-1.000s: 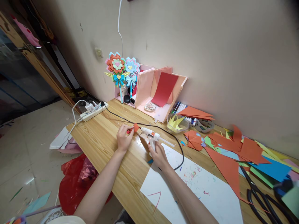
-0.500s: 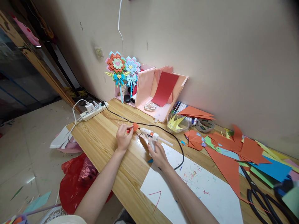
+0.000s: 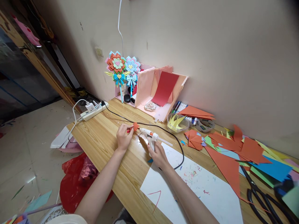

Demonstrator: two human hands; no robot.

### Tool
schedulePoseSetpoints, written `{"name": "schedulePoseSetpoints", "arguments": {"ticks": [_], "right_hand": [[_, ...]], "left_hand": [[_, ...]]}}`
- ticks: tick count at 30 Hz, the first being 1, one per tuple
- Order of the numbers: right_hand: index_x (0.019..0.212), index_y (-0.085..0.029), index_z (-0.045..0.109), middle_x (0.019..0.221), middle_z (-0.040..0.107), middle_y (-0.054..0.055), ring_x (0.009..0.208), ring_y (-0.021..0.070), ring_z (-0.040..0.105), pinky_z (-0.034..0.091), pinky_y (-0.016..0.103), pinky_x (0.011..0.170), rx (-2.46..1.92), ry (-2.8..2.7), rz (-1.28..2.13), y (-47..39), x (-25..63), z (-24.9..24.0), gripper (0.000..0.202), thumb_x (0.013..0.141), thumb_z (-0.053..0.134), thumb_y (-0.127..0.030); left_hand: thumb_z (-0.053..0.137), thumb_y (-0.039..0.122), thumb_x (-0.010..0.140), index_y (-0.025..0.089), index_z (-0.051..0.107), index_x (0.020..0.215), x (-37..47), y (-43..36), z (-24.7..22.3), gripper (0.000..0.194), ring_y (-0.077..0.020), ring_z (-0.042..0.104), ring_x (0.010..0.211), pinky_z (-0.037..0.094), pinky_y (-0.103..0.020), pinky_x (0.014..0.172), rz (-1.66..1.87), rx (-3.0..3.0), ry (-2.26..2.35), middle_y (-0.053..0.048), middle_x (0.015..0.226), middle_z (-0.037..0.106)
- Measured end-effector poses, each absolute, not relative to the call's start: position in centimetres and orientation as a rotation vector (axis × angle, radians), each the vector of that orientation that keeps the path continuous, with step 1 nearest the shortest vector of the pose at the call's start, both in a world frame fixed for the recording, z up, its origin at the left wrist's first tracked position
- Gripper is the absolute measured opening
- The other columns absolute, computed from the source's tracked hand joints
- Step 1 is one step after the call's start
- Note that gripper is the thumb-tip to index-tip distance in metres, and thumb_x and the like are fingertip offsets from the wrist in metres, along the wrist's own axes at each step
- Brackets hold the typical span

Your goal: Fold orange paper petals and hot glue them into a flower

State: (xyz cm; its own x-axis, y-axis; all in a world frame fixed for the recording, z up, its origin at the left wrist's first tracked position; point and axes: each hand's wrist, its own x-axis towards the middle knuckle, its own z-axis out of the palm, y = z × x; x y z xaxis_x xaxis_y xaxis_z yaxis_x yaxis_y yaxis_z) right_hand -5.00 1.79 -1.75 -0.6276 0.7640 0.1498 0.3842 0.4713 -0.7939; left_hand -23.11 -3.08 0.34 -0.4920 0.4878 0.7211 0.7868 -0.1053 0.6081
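Note:
Between the fingertips of my left hand [image 3: 123,137] is a small folded piece of orange paper [image 3: 135,126]. My right hand [image 3: 158,154] is wrapped round the handle of a white hot glue gun [image 3: 149,133], a clear glue stick [image 3: 166,142] jutting from its back end. The gun's nozzle points left and is at or very close to the orange paper; whether they touch I cannot tell. Under my right forearm lies a white sheet [image 3: 187,186] with coloured specks and a red angled line.
A black cord [image 3: 161,126] curves across the wooden table [image 3: 100,133] from a power strip [image 3: 94,111]. Paper flowers [image 3: 118,67] stand by a pink box [image 3: 146,88]. Rightward are a plastic bowl [image 3: 178,124], orange paper scraps [image 3: 224,141] and black scissors [image 3: 257,193].
Both hands stay in nearly the same place, still holding the orange paper and the glue gun. The gun's nozzle has shifted very slightly.

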Motion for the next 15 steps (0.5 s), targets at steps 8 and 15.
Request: {"name": "schedulePoseSetpoints", "arguments": {"ticks": [8,15], "right_hand": [[0.101,-0.017,0.058,0.095,0.065,0.007,0.089,0.0222,0.058,0.043,0.032,0.080,-0.995,-2.164,1.046,1.74,-5.01,-1.43,0.031,0.083,0.041,-0.036],[0.108,-0.018,0.056,0.099,0.062,0.008,0.094,0.0230,0.056,0.041,0.034,0.085,-0.946,-2.236,1.074,1.75,-5.05,-1.49,0.033,0.085,0.039,-0.036]], "left_hand": [[0.059,0.016,0.077,0.019,0.063,0.081,-23.07,-2.98,0.28,0.007,-0.0116,0.053,0.068,0.044,-0.025,0.064,-1.628,-1.427,-1.904,0.000,0.072,0.057],[0.059,0.016,0.077,0.019,0.063,0.081,-23.19,-3.04,0.13,0.007,-0.0122,0.053,0.069,0.044,-0.026,0.065,-1.628,-1.430,-1.914,0.000,0.073,0.057]]}}
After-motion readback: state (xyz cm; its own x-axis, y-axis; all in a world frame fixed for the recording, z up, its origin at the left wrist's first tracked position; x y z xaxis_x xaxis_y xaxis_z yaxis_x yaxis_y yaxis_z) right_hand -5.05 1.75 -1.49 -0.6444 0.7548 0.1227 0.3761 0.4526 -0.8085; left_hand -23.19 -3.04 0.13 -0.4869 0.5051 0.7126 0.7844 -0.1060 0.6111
